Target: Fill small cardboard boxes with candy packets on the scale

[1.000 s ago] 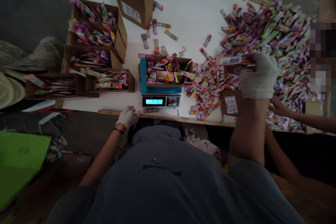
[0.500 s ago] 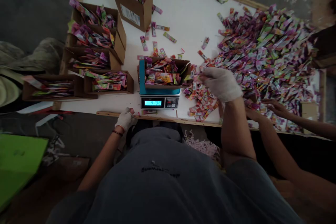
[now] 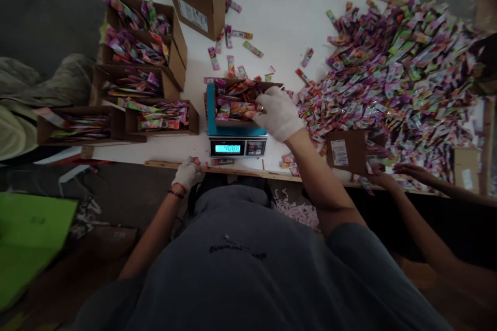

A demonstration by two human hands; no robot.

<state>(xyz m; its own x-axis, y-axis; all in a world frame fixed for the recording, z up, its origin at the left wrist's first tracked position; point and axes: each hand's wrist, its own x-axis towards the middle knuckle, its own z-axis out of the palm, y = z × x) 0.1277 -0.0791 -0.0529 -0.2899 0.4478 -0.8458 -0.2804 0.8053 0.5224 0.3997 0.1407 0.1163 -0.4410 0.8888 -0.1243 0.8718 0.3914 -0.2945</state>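
Note:
A digital scale (image 3: 237,147) with a teal platform reads about 4088. On it stands a cardboard box (image 3: 237,123) holding colourful stick packets (image 3: 235,109). My right hand (image 3: 280,113), in a white glove with bare fingertips, is over the box's right side. Its thumb reaches across the packets, apart from the bent fingers, and some fingertips are hidden. At the table's wooden front edge (image 3: 229,169), my left hand (image 3: 187,174) stays with fingers curled over the strip, left of the scale. Several loose packets (image 3: 288,161) lie right of the scale.
Several filled boxes (image 3: 163,123) line the table's left side, and a taller box (image 3: 200,10) stands at the back. A large packet heap (image 3: 396,67) covers the right. There, a co-worker's hands (image 3: 382,178) are beside a tilted box (image 3: 345,152).
My right hand has moved left from over the loose packets to the box on the scale. The reading has dropped from 4132 to about 4088. A co-worker's box has come into view at right.

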